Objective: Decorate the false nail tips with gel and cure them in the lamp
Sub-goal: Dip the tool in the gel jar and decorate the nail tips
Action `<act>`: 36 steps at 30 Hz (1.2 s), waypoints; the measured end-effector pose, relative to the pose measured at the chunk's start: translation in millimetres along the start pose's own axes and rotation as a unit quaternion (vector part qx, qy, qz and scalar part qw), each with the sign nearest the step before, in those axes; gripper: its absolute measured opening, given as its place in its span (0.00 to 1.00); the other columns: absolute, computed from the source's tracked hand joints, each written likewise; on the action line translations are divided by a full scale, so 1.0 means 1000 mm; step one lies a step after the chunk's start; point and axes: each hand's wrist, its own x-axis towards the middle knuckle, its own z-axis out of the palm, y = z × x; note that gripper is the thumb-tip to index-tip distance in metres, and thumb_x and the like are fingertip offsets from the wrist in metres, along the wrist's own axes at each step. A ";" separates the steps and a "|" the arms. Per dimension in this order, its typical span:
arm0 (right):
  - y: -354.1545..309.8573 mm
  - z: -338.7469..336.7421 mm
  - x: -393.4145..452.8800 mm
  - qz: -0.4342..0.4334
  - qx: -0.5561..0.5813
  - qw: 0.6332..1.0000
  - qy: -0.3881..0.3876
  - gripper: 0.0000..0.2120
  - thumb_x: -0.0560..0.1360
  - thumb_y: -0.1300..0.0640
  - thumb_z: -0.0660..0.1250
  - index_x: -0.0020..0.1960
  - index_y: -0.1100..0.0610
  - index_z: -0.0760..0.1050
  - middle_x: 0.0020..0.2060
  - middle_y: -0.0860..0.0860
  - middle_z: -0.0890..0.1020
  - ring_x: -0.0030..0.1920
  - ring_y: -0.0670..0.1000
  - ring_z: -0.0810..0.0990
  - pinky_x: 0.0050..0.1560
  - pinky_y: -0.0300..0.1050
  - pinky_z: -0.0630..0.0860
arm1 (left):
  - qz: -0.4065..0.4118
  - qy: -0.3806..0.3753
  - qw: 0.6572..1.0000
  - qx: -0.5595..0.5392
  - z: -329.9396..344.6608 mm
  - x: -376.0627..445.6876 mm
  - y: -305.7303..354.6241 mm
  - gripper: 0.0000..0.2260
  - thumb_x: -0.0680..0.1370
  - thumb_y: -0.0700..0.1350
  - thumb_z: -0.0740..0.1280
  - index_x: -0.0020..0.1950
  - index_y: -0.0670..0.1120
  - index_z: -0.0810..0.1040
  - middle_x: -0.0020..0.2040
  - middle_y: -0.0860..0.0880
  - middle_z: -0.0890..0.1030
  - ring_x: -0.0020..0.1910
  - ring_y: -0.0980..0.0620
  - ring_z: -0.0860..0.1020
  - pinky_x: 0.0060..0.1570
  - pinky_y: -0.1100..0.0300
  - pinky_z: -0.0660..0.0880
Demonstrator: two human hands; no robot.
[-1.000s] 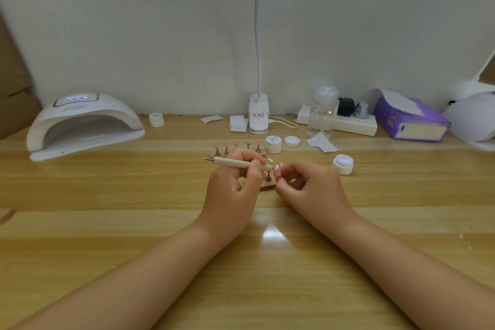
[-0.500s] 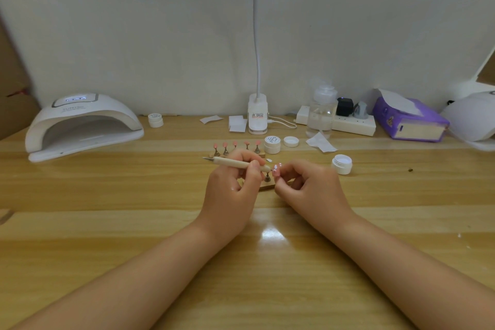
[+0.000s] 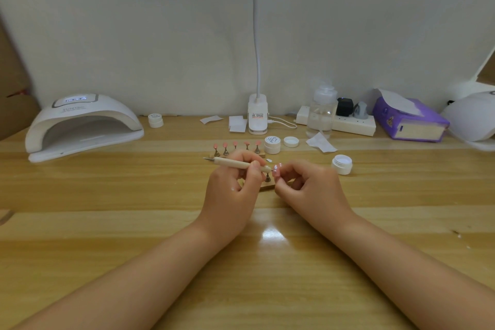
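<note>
The lamp (image 3: 80, 126) at the counter's (image 3: 107, 195) left bears writing too blurred to read, as does the jar (image 3: 272, 144). The left hand (image 3: 233, 185) grips a pen (image 3: 238, 163); the right hand (image 3: 308, 187) pinches a pink tip (image 3: 277, 169) at mid-counter. Little has changed since earlier.

A wooden table (image 3: 107, 195) carries a curing lamp (image 3: 80, 126), gel jars (image 3: 341, 164), tissue box (image 3: 409, 122).
</note>
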 end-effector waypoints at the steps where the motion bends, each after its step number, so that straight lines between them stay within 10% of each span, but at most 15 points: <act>1: 0.000 0.000 0.000 0.000 0.000 1.000 0.000 0.06 0.68 0.63 0.72 0.38 0.52 0.80 0.30 0.40 0.79 0.29 0.43 0.75 0.32 0.29 0.69 | 0.000 0.000 1.000 0.002 0.000 0.000 0.000 0.06 0.75 0.46 0.60 0.41 0.52 0.76 0.37 0.52 0.80 0.36 0.49 0.78 0.39 0.50 0.75; 36: -0.001 0.000 -0.001 -0.023 -0.034 0.999 -0.005 0.05 0.68 0.65 0.72 0.39 0.56 0.80 0.32 0.44 0.80 0.32 0.36 0.75 0.35 0.26 0.69 | 0.019 0.021 0.999 -0.025 -0.001 0.002 -0.004 0.08 0.72 0.54 0.58 0.41 0.54 0.74 0.38 0.55 0.80 0.38 0.53 0.80 0.41 0.55 0.77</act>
